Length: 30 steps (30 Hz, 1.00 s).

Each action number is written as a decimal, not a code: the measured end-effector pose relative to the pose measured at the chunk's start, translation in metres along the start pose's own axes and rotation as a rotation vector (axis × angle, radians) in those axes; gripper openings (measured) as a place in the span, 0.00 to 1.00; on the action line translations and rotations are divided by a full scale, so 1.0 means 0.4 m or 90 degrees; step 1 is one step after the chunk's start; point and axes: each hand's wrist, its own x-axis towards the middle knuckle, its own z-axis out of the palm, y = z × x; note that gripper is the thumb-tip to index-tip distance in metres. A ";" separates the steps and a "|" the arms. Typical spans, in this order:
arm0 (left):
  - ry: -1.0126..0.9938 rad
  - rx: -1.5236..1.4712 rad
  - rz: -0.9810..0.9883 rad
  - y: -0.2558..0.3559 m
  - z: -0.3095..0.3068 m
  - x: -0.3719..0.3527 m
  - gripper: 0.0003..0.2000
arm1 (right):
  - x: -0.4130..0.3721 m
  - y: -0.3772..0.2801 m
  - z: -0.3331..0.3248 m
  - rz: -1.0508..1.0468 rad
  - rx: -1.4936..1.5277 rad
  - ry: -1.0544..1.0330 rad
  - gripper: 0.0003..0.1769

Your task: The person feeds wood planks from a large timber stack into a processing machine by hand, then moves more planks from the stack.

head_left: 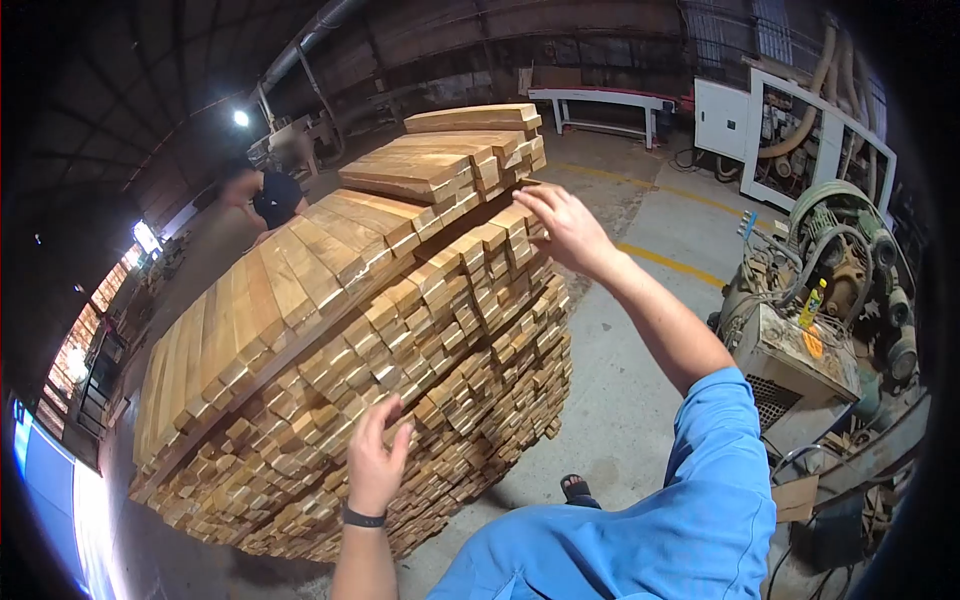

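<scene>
A large stack of wooden planks [290, 270] rises in front of me, their pale sawn ends facing my side. My right hand [568, 228] is at the stack's right corner, with fingers stretched out and thumb apart, its fingertips right at the plank ends [515, 222] below the top layers. Lower down, my left hand [378, 462] is raised in front of the plank ends with its fingers apart and nothing in it; a dark band circles its wrist. A few planks [470, 118] form a higher pile at the far end of the top.
Another person [270, 198] bends behind the stack on the left. On the right stand a dusty machine [800, 350] with hoses and a yellow bottle [813, 300], and a white cabinet [722, 120]. Grey floor [625, 400] with a yellow line [675, 265] runs alongside the stack.
</scene>
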 end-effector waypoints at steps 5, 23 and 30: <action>0.061 0.056 0.131 0.083 0.049 0.272 0.22 | 0.154 0.185 0.067 -0.062 -0.112 0.040 0.44; 0.069 0.454 0.167 0.078 0.264 0.855 0.34 | 0.386 0.423 0.171 -0.368 -0.059 -0.003 0.36; 0.033 0.505 0.180 0.077 0.252 0.869 0.34 | 0.387 0.424 0.170 -0.359 -0.043 -0.020 0.35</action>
